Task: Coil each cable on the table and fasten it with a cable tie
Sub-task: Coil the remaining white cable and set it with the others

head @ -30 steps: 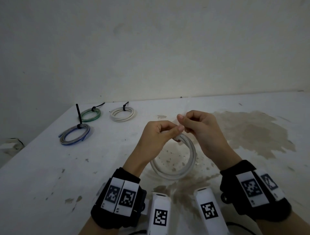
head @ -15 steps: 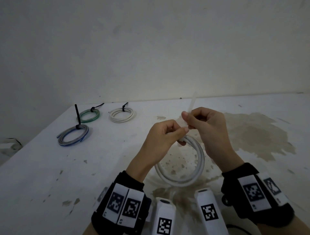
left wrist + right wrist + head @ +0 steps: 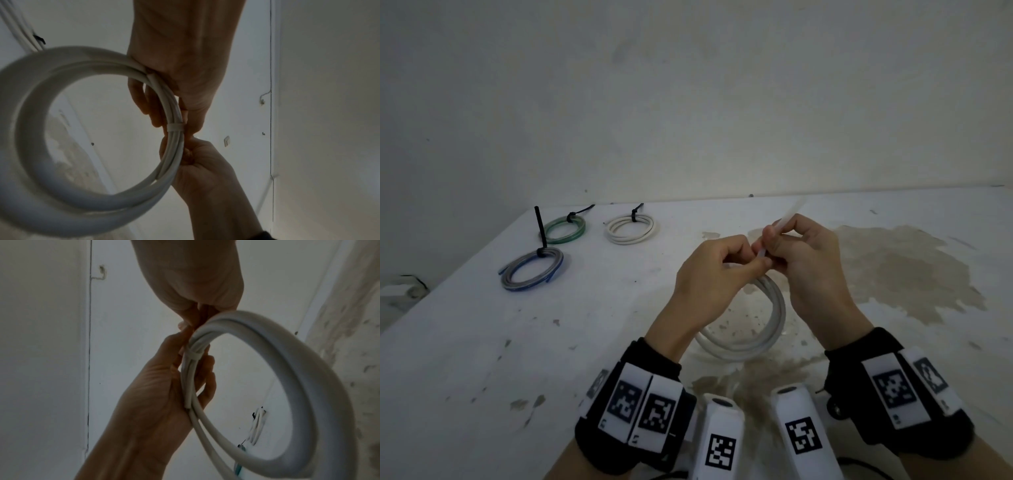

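Note:
A white cable coil (image 3: 774,329) hangs from both hands above the table (image 3: 619,342). My left hand (image 3: 751,262) grips the coil's top, fingers curled round the strands (image 3: 164,104). A white cable tie (image 3: 174,127) wraps the bundle just beyond those fingers, and shows again in the right wrist view as a band (image 3: 193,355). My right hand (image 3: 779,240) pinches the cable tie's tail (image 3: 787,214), which sticks up and away from the knuckles. The tie's head is hidden between the fingertips.
Three tied coils lie at the table's far left: a green one (image 3: 565,229), a white one (image 3: 630,229) and a grey-blue one (image 3: 532,274) with black ties. A brown stain (image 3: 893,274) spreads on the right. The table's left edge runs diagonally, and a wall stands behind.
My right hand has drawn the tie's tail farther up and out, so more of it shows above the fingers. Both hands and the coil rose slightly.

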